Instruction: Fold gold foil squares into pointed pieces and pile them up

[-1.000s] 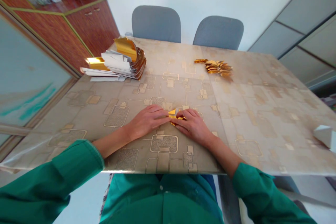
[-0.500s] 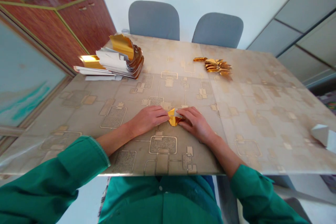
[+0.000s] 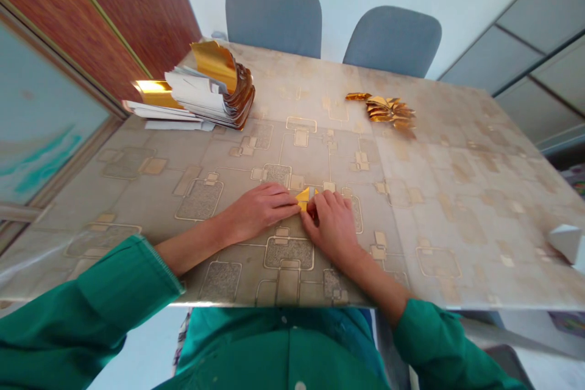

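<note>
A small piece of folded gold paper (image 3: 303, 196) lies on the table between my hands, partly hidden by my fingers. My left hand (image 3: 267, 210) rests on the tabletop from the left, its fingers together and their tips gripping the paper's left edge. From the right, my right hand (image 3: 333, 222) covers much of the paper, with thumb and fingers closed on it. A bit of gold shows just past the right fingertips.
At the back left is a thick stack of gold-and-white paper sheets (image 3: 205, 100). Several folded gold pieces (image 3: 388, 111) are clustered at the back right. A white folded object (image 3: 565, 242) sits near the right edge. Two grey chairs (image 3: 274, 15) stand behind the patterned table (image 3: 256, 152).
My right hand has moved left and over the gold paper, hiding more of it. My left hand stays at the paper's left edge. The view has tilted slightly down.
</note>
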Demonstrator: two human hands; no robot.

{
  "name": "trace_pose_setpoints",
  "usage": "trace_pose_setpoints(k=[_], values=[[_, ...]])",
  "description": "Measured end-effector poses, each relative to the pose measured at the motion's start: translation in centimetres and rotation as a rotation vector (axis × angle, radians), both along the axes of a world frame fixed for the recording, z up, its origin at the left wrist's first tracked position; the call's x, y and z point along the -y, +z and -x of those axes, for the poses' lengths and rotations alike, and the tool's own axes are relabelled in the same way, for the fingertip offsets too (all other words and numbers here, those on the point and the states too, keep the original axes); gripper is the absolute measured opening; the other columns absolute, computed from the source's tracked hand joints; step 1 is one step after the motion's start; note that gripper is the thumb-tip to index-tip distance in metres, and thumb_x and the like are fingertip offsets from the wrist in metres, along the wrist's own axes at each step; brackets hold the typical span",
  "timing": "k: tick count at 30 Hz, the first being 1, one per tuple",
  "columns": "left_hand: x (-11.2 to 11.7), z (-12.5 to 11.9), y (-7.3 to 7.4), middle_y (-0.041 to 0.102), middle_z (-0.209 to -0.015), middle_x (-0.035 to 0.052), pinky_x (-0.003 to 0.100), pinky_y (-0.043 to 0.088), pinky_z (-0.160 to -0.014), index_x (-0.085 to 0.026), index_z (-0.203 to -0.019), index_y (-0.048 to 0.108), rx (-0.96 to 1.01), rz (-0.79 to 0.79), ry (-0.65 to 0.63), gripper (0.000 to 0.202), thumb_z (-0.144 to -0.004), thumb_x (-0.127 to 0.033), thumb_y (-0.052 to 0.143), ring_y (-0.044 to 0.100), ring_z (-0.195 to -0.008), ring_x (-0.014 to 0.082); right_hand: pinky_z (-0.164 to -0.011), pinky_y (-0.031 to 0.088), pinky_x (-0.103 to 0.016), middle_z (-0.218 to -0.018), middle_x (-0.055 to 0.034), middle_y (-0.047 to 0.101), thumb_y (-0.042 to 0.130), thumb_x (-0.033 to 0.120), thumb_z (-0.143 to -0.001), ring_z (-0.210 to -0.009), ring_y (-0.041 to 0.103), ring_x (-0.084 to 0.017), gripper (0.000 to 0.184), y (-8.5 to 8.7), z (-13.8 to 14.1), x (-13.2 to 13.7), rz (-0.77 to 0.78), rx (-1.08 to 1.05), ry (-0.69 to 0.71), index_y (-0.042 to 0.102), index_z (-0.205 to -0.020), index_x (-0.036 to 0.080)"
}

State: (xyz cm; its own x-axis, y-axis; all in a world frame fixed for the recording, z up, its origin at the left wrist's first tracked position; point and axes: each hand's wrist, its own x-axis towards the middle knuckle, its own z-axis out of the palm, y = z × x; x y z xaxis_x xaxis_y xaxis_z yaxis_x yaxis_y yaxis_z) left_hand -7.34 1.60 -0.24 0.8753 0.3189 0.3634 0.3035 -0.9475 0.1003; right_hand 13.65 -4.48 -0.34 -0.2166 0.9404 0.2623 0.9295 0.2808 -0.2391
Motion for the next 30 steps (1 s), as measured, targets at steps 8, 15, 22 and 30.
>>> trace_pose_setpoints(k=[8, 15, 22, 30], values=[[0.2, 0.7, 0.0, 0.069, -0.122, 0.0039, 0.039, 0.043, -0.099, -0.021, -0.121, 0.065, -0.027, 0.012, 0.039, 0.026, -0.099, -0.019, 0.051, 0.058, -0.109, 0.0208, -0.072, 0.030, -0.037, -0.084, -0.0068, 0.058, 0.058, 0.034, -0.090, -0.082, 0.047, -0.024, 0.019, -0.3, 1.1, 0.5, 0.019, -0.025, -0.105, 0.053, -0.076, 0.022], [0.9, 0.7, 0.1, 0.066, -0.129, -0.0009, 0.043, 0.037, -0.104, -0.029, -0.119, 0.067, -0.021, 0.037, 0.169, 0.026, -0.098, -0.021, 0.054, 0.055, -0.114, 0.0222, -0.076, 0.030, -0.036, -0.091, -0.0054, 0.057, 0.057, 0.030, -0.090, -0.089, 0.047, -0.024, 0.013, 0.0, 0.9, 1.0, 0.152, -0.073, -0.135, 0.058, -0.081, 0.022], [0.9, 0.6, 0.3, 0.067, -0.124, 0.0042, 0.041, 0.040, -0.103, -0.026, -0.121, 0.067, -0.028, 0.019, 0.164, 0.027, -0.098, -0.020, 0.054, 0.055, -0.113, 0.0215, -0.083, 0.032, -0.040, -0.100, -0.0067, 0.058, 0.058, 0.032, -0.092, -0.095, 0.047, -0.025, 0.017, 0.6, 0.4, 1.4, 0.191, -0.076, 0.009, 0.065, -0.107, 0.026], [0.6, 0.9, 0.1, 0.069, -0.122, 0.0012, 0.045, 0.034, -0.109, -0.025, -0.122, 0.066, 0.006, 0.004, 0.188, 0.028, -0.099, -0.020, 0.050, 0.055, -0.114, 0.0214, -0.084, 0.035, -0.041, -0.103, -0.0079, 0.055, 0.064, 0.035, -0.090, -0.096, 0.046, -0.025, 0.033, 0.9, -1.8, 1.5, 0.225, -0.059, 0.232, 0.065, -0.123, 0.030]])
